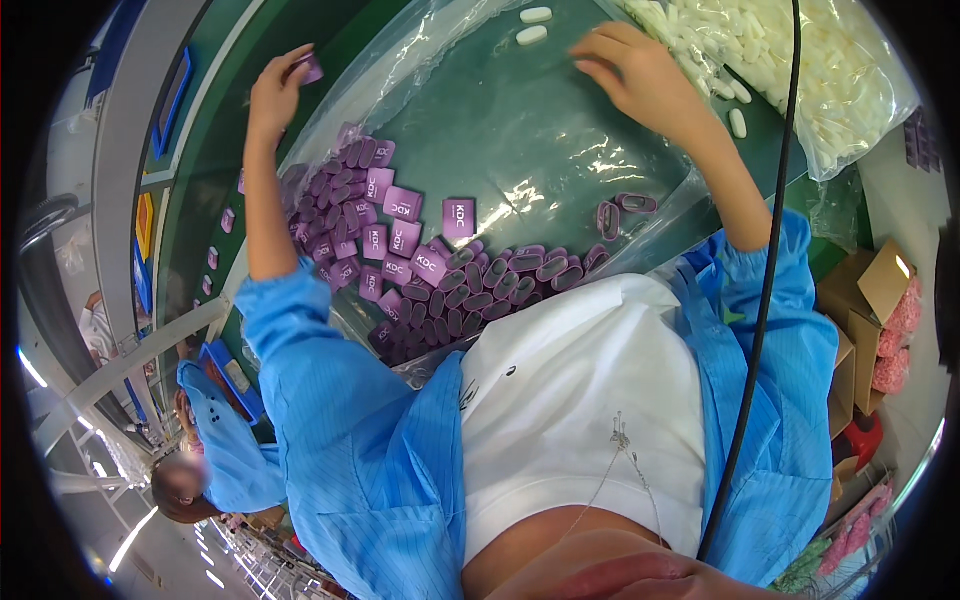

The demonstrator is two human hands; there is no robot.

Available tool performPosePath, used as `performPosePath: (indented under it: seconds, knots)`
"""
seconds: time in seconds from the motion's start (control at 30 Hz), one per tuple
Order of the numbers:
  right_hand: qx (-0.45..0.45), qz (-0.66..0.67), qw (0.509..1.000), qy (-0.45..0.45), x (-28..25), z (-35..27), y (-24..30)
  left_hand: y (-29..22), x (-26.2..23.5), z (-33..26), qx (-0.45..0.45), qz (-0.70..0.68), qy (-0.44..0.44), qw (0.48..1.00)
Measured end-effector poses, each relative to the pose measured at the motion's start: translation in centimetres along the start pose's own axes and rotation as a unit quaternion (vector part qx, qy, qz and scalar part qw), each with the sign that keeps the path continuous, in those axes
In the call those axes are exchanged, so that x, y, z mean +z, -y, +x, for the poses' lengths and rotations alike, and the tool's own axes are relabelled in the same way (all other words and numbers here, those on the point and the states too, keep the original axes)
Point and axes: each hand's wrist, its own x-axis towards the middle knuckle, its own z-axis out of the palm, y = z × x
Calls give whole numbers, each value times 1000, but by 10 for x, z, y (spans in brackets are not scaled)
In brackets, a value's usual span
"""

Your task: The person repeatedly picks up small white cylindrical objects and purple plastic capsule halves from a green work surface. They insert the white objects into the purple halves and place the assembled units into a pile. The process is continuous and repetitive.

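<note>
Left hand (275, 92) raised at the far left, over what looks like a green belt (228, 130), with thumb and fingertips pinching a purple case (311, 68). Right hand (640, 75) above the bench (480, 90), slightly blurred, fingers loosely bent and parted at the tips, with nothing visible between them; just beside two white ovals (532, 36). More cases heaped in a pile (403, 238) between body and hands, some with square faces up, others with oval openings showing; a few more spaced along the belt. At far right, a clear bag (850, 100) full of white pieces.

Best to pinch the case lightly by its edges and to steady the wrist before loosening the fingers. Probably wise to lift the left forearm clear of the pile and the loose plastic (345, 95). Around the ovals, use soft fingertips: smooth, so likely slippery.
</note>
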Motion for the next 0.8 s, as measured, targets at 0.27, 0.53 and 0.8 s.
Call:
performPosePath:
  seconds: [0.27,0.53,0.8]
  knots:
    - [-32,-62,996,50,52,27,-18,-11,40,41,129,120,-105,979]
    - [-2,-34,997,68,24,2,2,-283,122,-108,297,-293,278,865]
    - [176,190,966,-3,-32,-43,68,-257,133,-106,172,-290,141,931]
